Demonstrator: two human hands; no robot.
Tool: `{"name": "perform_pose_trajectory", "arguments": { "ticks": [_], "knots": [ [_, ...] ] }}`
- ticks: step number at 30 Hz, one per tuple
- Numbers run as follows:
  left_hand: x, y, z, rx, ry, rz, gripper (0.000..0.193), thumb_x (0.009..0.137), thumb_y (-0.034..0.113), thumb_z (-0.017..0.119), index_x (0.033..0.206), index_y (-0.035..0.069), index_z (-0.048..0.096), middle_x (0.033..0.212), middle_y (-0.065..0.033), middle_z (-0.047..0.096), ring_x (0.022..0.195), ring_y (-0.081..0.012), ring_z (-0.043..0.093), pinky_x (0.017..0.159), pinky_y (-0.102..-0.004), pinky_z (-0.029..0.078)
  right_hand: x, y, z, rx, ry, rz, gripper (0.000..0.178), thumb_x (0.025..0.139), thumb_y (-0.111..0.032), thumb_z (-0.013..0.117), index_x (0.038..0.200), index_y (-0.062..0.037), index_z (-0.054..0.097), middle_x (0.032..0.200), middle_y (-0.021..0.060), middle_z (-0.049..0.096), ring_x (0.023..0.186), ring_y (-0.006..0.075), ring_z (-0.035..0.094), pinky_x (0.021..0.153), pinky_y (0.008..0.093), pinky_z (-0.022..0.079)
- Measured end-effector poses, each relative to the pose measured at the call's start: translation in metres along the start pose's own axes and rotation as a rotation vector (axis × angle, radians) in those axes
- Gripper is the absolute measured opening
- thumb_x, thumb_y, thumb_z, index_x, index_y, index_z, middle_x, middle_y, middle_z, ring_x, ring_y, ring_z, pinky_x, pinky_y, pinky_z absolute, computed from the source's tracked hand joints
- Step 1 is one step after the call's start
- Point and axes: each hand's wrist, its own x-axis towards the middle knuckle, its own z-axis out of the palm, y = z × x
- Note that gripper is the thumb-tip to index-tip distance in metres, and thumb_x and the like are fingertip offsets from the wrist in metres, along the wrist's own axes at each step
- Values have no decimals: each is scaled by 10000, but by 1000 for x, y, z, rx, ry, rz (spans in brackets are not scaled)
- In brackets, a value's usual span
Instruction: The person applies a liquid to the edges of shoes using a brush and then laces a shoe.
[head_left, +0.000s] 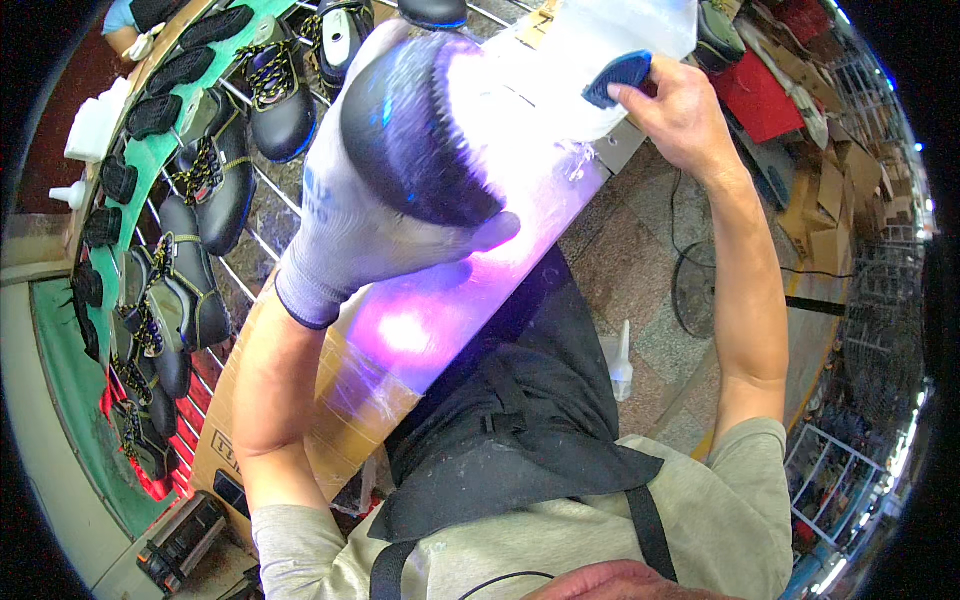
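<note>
My left hand [345, 235], in a pale grey knit glove, is closed around a rounded black shoe [405, 130]. The shoe is blurred, and its right edge looks toothed against a strong white-violet glare. My bare right hand [690, 120] pinches a dark blue, oval, ribbed piece [622, 75] between thumb and fingers; its exact kind cannot be made out. That piece is near a translucent white container [665, 25] at the top. Beneath both hands lies a shiny work board [450, 340] lit purple, with a taped cardboard end. The glare hides what lies between the hands.
Several black lace-up shoes [280, 110] stand on a wire rack at the left. Beyond them, black soles [155, 115] line a green strip. A white nozzle bottle [622, 365] is on the floor to the right. Cardboard boxes [835, 200] and a cable are farther right.
</note>
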Motion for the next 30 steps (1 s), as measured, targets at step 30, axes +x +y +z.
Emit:
{"name": "perform_pose_trajectory", "arguments": {
  "ticks": [30],
  "knots": [
    [-68, 64, -22, 504, -34, 154, 694, 699, 212, 811, 1316, -22, 594, 1269, -218, 662, 1208, -395, 641, 1109, -591, 394, -119, -109, -10, 1571, 10, 94, 269, 893, -84, 704, 1118, 57, 658, 978, 160, 728, 783, 211, 712, 657, 335, 601]
  ]
}}
